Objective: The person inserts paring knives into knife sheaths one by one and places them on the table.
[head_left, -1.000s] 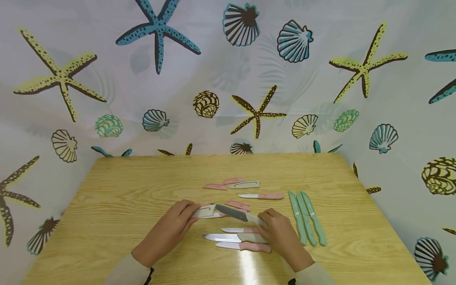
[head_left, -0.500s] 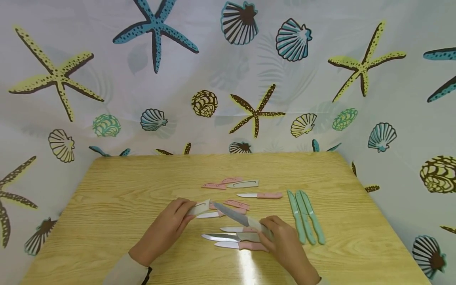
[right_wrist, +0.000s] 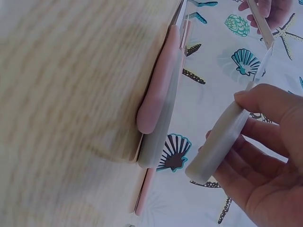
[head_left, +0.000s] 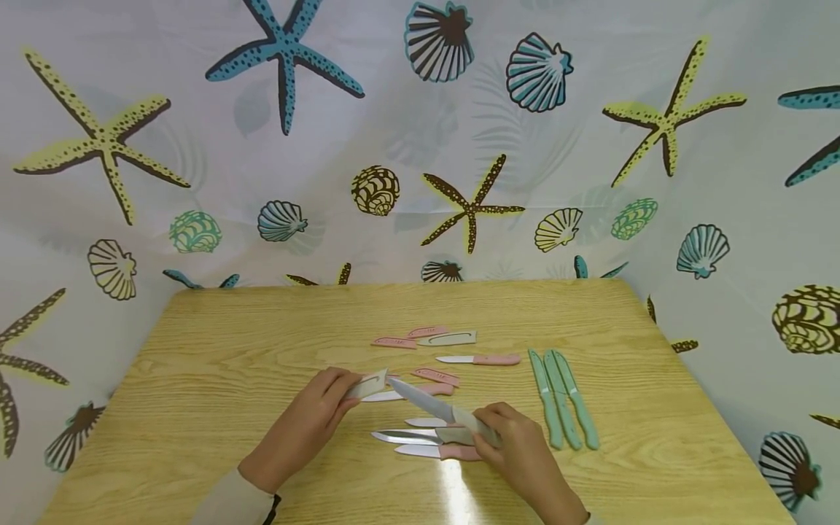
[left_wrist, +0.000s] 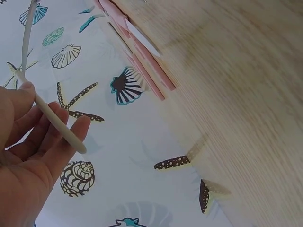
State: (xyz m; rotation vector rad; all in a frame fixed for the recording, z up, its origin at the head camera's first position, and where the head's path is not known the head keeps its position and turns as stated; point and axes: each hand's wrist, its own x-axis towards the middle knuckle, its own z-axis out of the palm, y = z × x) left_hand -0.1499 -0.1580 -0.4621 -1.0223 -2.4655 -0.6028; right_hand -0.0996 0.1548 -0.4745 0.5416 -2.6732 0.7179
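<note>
Drawn back slightly, right fingers (right_wrist: 265,135) grip a knife (head_left: 441,409), left fingers (left_wrist: 52,158) a sheath (head_left: 369,385); wrist views alone show the fingers' undersides.

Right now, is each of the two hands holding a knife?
No, the right hand grips a knife by its handle, while the left hand holds a pale sheath.

The raised blade (head_left: 421,398) at lower centre looks like smooth metal, its handle (head_left: 469,421) and the sheath (head_left: 370,384) facing it like matt plastic, the worktop (head_left: 249,328) like grained wood, glossy near the bottom, and the upper-frame backdrop (head_left: 328,153) like matt cloth.
</note>
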